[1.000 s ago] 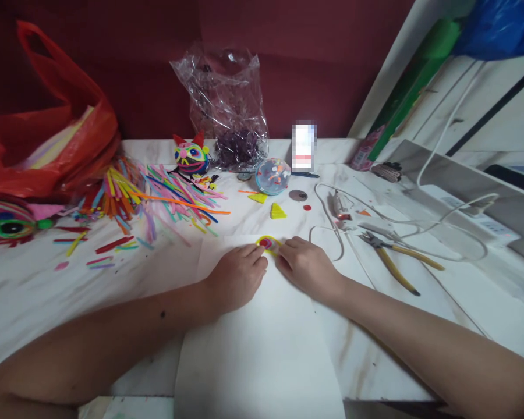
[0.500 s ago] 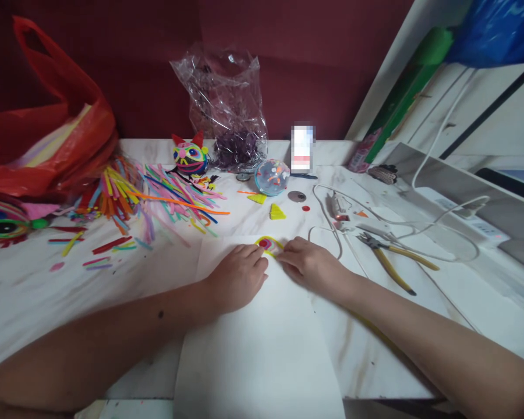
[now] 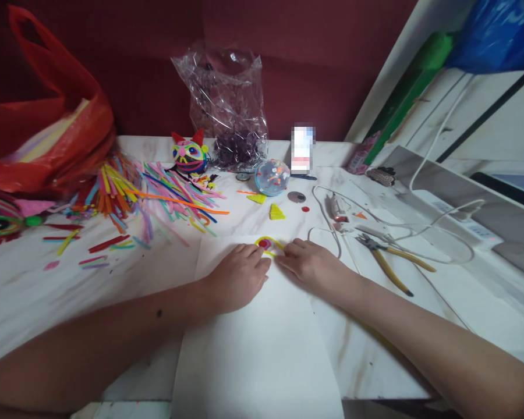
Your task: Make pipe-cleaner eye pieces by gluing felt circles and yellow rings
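On a white sheet of paper point(image 3: 255, 355) lies a small coiled piece of fuzzy pipe cleaner point(image 3: 264, 243), with a red centre, a pink-purple ring and a yellow outer loop. My left hand point(image 3: 238, 276) rests on the sheet, its fingertips closed on the left edge of the coil. From the other side, my right hand point(image 3: 310, 263) pinches the right end of the yellow pipe cleaner point(image 3: 280, 247). My fingers partly cover both sides of the coil. Two yellow fuzzy pieces point(image 3: 276, 212) lie just beyond the paper.
Left are loose pipe cleaners point(image 3: 170, 195), a red plastic bag point(image 3: 48, 134) and a decorated cat-like head point(image 3: 189, 154). Behind stand a clear bag point(image 3: 231, 110), a round clear container point(image 3: 272, 177) and a blurred phone point(image 3: 303, 150). Right are a glue gun point(image 3: 340, 208), pliers point(image 3: 388, 262), cables and a power strip point(image 3: 458, 218).
The coil's inside looks different: the pink ring sits closer round the red centre, with a pale gap inside the yellow loop. Both hands stay nearly in place; the view has shifted slightly.
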A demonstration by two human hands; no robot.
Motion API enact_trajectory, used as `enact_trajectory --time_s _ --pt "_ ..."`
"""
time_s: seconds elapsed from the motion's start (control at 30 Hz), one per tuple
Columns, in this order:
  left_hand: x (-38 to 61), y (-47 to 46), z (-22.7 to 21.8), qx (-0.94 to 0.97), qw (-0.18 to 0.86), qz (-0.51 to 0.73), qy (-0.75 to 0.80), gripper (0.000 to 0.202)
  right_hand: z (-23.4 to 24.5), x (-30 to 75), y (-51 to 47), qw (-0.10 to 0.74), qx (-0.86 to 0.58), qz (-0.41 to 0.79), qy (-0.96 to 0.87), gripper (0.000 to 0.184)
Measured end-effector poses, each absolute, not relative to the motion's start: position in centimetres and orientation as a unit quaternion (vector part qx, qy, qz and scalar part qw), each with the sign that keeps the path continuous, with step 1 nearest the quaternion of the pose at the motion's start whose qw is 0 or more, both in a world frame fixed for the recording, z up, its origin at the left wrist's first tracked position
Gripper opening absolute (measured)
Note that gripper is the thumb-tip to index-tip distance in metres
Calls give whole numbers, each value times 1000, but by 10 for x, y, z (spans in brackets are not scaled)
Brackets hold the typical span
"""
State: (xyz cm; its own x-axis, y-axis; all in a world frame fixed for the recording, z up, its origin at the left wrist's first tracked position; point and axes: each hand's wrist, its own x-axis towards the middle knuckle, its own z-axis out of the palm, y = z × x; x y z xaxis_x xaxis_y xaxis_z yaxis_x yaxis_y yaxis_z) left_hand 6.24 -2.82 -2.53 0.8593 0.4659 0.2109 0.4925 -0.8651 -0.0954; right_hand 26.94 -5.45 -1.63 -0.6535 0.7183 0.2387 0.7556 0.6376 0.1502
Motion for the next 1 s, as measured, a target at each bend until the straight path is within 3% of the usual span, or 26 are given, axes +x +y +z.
enact_trajectory --time_s 0.33,0.47,0.57,0.83,1.0 --pt "63 -28 -23 -963 80 -88 -243 16 -14 268 -54 46 -441 -178 -878 17" --pt "62 -28 -25 -962 68 -99 -245 16 -15 269 -53 113 -479 -88 -866 24" --pt "61 -26 -27 -961 42 -130 -242 14 -22 264 -47 186 -492 -37 -850 19" --pt "58 -6 -32 -915 -39 -286 -282 21 -29 258 -42 237 -446 -63 -861 16" --pt "58 -1 -36 -911 -91 -335 -222 12 -26 258 -50 292 -400 -34 -868 18"
